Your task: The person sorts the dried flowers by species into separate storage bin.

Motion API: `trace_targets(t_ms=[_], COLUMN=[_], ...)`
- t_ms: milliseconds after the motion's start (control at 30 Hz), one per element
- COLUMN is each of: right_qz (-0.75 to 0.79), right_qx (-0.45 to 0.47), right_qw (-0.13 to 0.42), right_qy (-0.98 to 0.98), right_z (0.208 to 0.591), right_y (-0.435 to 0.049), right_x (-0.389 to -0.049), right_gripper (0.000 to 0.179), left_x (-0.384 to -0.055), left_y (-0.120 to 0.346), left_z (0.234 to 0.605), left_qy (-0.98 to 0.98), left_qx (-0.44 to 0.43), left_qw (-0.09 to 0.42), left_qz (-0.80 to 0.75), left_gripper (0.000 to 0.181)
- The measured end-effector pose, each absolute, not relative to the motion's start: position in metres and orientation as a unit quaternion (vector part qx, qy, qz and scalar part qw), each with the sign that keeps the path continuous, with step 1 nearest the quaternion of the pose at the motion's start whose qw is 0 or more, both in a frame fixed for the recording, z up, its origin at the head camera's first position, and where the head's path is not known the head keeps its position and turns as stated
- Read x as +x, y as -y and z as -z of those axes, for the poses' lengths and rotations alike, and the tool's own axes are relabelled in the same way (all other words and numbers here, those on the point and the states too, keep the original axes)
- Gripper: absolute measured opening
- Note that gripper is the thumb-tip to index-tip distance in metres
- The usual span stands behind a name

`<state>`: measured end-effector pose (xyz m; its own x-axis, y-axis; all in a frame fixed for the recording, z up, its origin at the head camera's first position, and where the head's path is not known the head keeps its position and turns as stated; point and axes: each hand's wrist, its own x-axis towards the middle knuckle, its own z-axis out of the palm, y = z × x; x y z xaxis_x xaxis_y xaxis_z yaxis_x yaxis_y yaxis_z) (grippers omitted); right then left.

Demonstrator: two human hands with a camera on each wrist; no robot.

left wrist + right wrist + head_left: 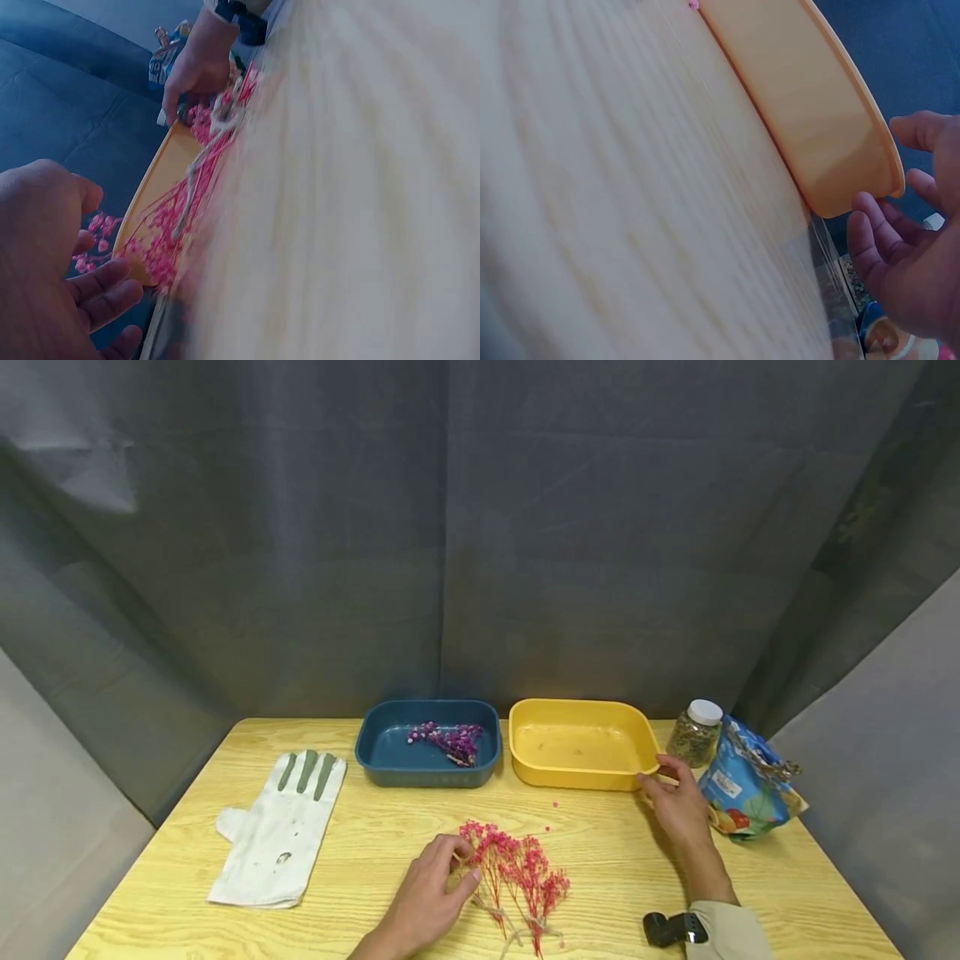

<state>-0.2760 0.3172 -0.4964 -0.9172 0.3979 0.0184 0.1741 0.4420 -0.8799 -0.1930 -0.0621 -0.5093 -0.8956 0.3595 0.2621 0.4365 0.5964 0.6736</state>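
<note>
Wispy pink flowers lie just beside the relaxed left hand; the loose-fingered right hand seemingly touches the smooth, rounded yellow tray.

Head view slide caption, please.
Left hand by tied pink flower sprigs, right hand at a corner of the yellow rectangular plastic tray.

From above, the head view faces forward and down over the table. Both wrist views look low along its surface, rolled sideways; they share the yellow tray, closer in the right.
</note>
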Motion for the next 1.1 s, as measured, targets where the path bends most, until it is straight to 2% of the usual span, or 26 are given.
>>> trace_targets(t_ms=[433,967,1100], right_qz=[-0.531,-0.533,-0.537], right_qx=[-0.174,-0.173,-0.168], right_qw=[0.113,0.102,0.105], right_qy=[0.822,0.822,0.82], right_z=[0.502,0.5,0.5], right_y=[-0.318,-0.316,-0.314], right_x=[-0.281,-0.278,-0.278], right_gripper=[0.06,0.061,0.06], left_x=[-0.185,-0.188,-0.188], left_y=[0.049,0.037,0.037], left_z=[0.51,0.513,0.514], left_qy=[0.923,0.945,0.939], left_qx=[-0.194,-0.166,-0.158], left_qw=[0.008,0.064,0.063], left_qz=[0.332,0.276,0.297], left_gripper=[0.021,0.019,0.017])
